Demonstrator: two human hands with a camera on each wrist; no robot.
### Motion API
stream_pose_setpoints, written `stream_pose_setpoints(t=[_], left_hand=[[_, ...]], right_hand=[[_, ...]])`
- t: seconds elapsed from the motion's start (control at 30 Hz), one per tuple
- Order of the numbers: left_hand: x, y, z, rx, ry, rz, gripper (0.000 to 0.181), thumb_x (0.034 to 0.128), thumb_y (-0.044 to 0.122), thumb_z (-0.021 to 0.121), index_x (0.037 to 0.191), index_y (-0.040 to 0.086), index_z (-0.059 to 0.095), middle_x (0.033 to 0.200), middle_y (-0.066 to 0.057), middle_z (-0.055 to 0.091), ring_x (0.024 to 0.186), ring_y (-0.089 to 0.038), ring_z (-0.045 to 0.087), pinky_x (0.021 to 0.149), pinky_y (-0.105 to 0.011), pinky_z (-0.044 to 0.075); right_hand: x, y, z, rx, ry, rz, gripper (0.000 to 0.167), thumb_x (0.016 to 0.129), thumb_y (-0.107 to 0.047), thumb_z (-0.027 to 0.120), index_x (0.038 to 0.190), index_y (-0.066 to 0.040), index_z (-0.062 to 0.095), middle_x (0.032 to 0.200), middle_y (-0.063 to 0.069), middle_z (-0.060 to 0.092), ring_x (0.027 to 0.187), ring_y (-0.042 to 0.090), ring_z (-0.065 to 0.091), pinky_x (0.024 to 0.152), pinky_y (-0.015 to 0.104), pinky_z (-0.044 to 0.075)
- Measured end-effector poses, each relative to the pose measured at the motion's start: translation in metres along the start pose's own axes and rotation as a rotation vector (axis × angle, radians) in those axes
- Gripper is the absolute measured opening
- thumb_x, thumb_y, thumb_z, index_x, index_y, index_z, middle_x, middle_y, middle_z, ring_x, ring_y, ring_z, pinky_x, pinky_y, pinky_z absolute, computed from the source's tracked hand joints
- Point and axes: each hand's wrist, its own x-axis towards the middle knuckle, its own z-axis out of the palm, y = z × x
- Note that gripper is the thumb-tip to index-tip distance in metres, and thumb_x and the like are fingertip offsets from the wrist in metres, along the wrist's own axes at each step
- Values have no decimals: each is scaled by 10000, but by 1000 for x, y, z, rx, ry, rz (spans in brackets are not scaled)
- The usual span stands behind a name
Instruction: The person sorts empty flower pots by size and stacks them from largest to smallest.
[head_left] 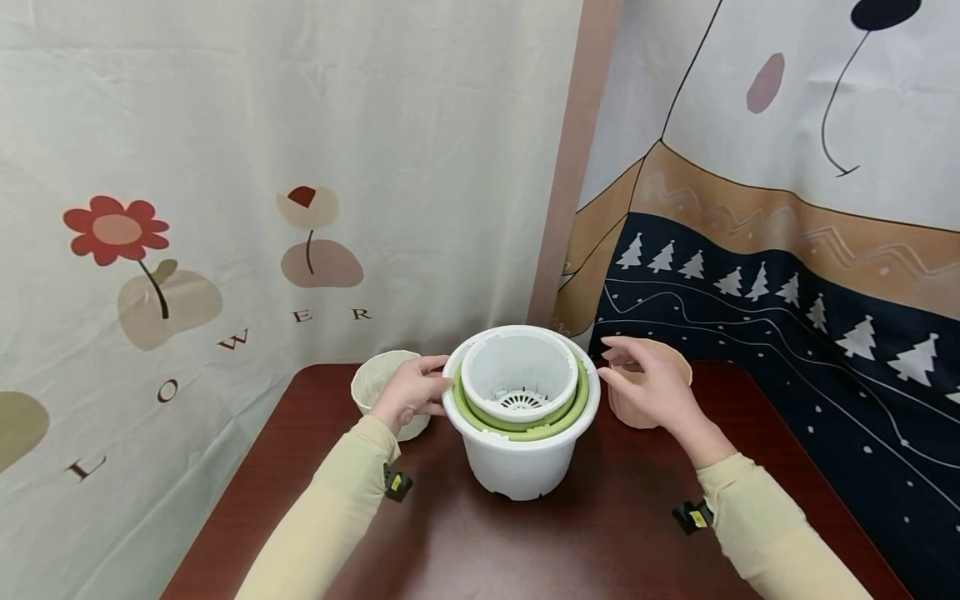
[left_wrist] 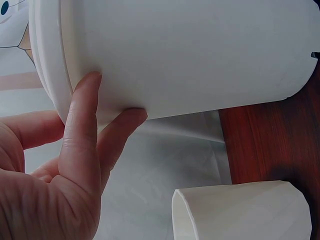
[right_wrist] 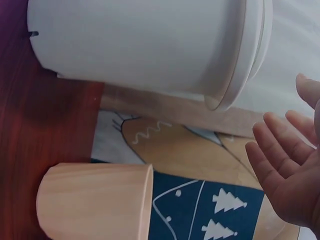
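Note:
A large white flowerpot (head_left: pixel 517 467) stands upright on the table in the head view. Nested inside it are a green pot (head_left: pixel 551 429) and a smaller white pot (head_left: pixel 517 354) with a slotted bottom. My left hand (head_left: pixel 412 392) touches the large pot's left side. In the left wrist view its fingertips (left_wrist: pixel 89 85) rest on the wall just below the rim, fingers fairly straight. At the other side, my right hand (head_left: pixel 652 383) hovers beside the rim, holding nothing. The right wrist view shows its fingers (right_wrist: pixel 280 150) loosely spread and apart from the pot.
A cream faceted pot (head_left: pixel 371 383) stands behind my left hand, and a peach pot (head_left: pixel 632 408) behind my right. The dark red table (head_left: pixel 487 550) backs onto printed curtains (head_left: pixel 450 167), with a navy tree-patterned cloth (head_left: pixel 750 333) at right.

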Motion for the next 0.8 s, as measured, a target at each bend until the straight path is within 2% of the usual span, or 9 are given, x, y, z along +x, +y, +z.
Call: stream_pose_setpoints(t=[0.13, 0.43, 0.8], left_hand=[[2, -1, 0, 3, 8, -15, 511, 959, -15, 562, 1453, -45, 436, 1291, -293, 575, 871, -226, 685, 702, -408, 612], [3, -2, -1, 10, 10, -14, 501, 965, -12, 556, 1451, -48, 438, 1290, -296, 576, 864, -222, 684, 720, -434, 609], [6, -4, -1, 9, 6, -18, 492, 965, -16, 559, 1444, -46, 450, 1277, -283, 589, 854, -220, 687, 697, -400, 613]], right_hand=[[-1, 9, -3, -13, 20, 33, 460, 898, -122, 744, 1316, -12, 584, 1121, 179, 674, 1014, 329, 638, 889, 507, 548], [-8, 28, -10, -34, -14, 197, 577, 938, -297, 705, 1404, -29, 492, 1245, 223, 603, 1134, 380, 573, 962, 555, 493], [-14, 53, -20, -129, -14, 265, 629, 944, -325, 690, 1432, -10, 448, 1276, 261, 574, 1151, 438, 553, 943, 598, 484]])
